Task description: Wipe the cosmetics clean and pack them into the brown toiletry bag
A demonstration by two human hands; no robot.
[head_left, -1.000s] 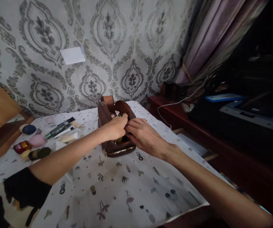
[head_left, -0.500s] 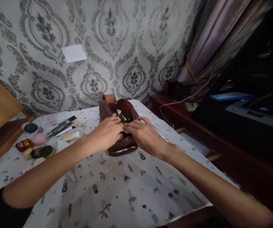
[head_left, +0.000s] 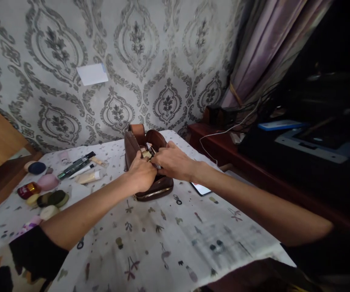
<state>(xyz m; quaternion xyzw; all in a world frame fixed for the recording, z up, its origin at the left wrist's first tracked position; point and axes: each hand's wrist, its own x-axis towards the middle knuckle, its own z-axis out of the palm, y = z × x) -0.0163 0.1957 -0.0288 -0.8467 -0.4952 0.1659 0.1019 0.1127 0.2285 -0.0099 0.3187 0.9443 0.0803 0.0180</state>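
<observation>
A brown zip-up cosmetic bag [head_left: 133, 151] stands unzipped on the patterned cloth, its lid flap folded down toward me. My left hand [head_left: 142, 172] is at the bag's opening, its fingers curled and pointing inward. Right beside it, my right hand [head_left: 172, 161] reaches in from the other side with bent fingers. The two hands meet over the middle of the bag, and whatever lies in their fingertips is hidden. Small cosmetic items [head_left: 149, 149] show inside, behind the hands.
Cosmetics lie at the left: a cream tube [head_left: 88, 177], a dark green tube [head_left: 76, 166], a red jar [head_left: 28, 190], a pink sponge [head_left: 48, 182] and several others. A phone [head_left: 201, 189] lies right of the bag. A dark red cabinet [head_left: 207, 140] stands at the right.
My right hand has shifted up and across the bag, its forearm lying higher. The left hand has turned, thumb up. The phone shows more now. The view has tilted slightly.
</observation>
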